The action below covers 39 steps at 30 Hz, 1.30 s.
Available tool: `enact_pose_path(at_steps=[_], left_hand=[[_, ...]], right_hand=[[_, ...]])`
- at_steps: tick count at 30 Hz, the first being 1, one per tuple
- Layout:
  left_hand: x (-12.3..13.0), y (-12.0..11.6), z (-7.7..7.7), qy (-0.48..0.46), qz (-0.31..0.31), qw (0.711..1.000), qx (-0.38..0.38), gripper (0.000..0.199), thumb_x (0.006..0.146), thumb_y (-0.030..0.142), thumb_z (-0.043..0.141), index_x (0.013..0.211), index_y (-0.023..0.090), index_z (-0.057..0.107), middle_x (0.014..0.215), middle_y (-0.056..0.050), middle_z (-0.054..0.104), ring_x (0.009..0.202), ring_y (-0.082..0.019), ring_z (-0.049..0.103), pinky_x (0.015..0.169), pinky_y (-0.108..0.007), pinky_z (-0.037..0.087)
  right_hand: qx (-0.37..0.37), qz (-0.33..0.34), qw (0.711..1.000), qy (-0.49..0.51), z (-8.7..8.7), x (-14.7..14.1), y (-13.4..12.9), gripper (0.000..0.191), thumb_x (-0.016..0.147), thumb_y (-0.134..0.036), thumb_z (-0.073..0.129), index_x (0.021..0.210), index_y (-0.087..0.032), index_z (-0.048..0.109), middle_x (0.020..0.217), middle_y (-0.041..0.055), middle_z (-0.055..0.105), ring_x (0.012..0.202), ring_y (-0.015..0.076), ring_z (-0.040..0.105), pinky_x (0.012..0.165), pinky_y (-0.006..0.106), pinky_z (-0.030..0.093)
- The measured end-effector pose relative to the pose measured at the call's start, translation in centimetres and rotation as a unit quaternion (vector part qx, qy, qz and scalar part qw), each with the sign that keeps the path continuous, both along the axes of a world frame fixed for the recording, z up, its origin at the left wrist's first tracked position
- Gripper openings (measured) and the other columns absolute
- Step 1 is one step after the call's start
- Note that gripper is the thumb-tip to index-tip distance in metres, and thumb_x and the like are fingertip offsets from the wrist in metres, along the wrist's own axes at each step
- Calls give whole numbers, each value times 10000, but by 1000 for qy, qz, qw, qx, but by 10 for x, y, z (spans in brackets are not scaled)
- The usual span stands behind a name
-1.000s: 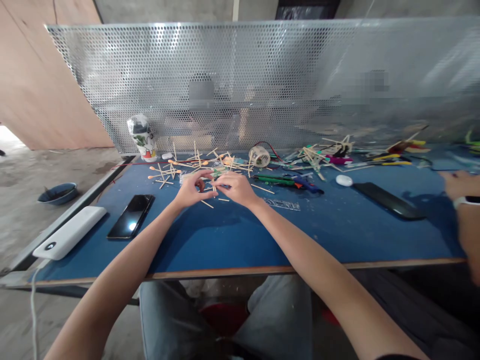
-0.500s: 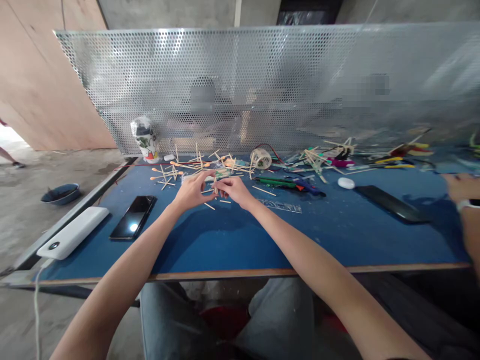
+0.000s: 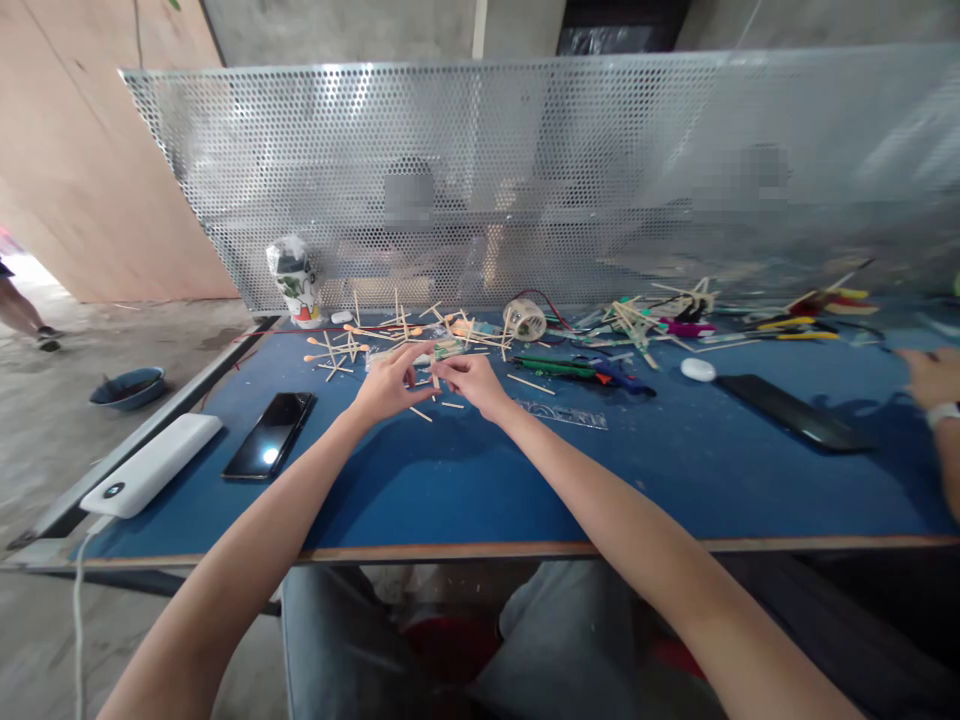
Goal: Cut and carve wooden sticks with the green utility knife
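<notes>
In the head view my right hand (image 3: 474, 384) pinches a short, pale wooden stick (image 3: 436, 380), which stands nearly upright between my two hands. My left hand (image 3: 391, 386) curves around the left side of that stick, thumb and forefinger apart; whether its fingertips touch the stick is too small to tell. Just behind my hands lies a jumble of joined wooden sticks (image 3: 405, 328), some with orange tips. Loose sticks lie close by, one (image 3: 420, 413) below my left thumb and another (image 3: 531, 384) to the right of my right hand.
On the blue table (image 3: 465, 490) are a phone (image 3: 268, 435), a white power bank (image 3: 154, 465), a cup (image 3: 295, 285), a tape roll (image 3: 525, 319), green-handled pliers (image 3: 551, 366), a clear ruler (image 3: 566, 414) and a black phone (image 3: 791, 412). A perforated metal panel (image 3: 315, 150) stands behind. Another person's hand (image 3: 930, 378) is at right.
My left thumb and forefinger have spread a little farther apart around the stick. My right hand stays pinched on it. The view has shifted slightly, and a person's leg at far left has moved.
</notes>
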<state>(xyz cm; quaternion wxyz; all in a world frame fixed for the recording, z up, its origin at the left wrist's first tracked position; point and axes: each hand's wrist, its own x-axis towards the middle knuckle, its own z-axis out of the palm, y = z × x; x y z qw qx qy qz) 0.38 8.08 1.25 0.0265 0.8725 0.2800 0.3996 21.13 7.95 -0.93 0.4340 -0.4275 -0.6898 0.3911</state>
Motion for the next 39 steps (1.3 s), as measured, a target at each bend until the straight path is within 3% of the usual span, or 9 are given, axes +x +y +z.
enact_pose_path(at_steps=[11,16,28,36,39], left_hand=[[0,1,0,-1,-8,1000,-9,691,860,453,765,1461,258,483,1286,-72,652,617,-57,576,652,-220,557],[-1,1,1,9,-5,1000,-6,685,857,454,771,1455,254,502,1202,-66,680,622,-68,582,672,-227,560],[0,-2,0,20,9,1000,0,641,856,407,746,1434,264,510,1217,-62,657,625,-73,582,660,-243,544],[1,-5,2,53,10,999,0,698,824,409,765,1456,274,501,1111,-41,688,664,-106,598,688,-263,552],[1,-5,3,59,11,998,2,718,825,408,770,1469,279,482,1182,-57,674,704,-116,619,719,-278,566]], right_hand=[[19,-20,1000,-13,3,-1,-3,304,985,-440,598,1077,-155,650,1003,35,676,824,132,646,736,307,582],[23,-26,999,-15,5,0,-2,305,986,-448,596,1022,-151,654,928,17,672,757,113,631,691,279,569],[7,-10,1000,-11,7,-3,-6,316,981,-436,605,1124,-156,641,1058,49,674,876,148,656,775,334,588],[2,-11,1000,12,6,-1,-2,320,983,-436,602,1135,-157,638,1070,52,672,885,150,655,780,336,589],[-2,-8,1000,16,6,-1,-2,322,981,-434,605,1142,-156,635,1075,54,671,889,152,656,781,339,589]])
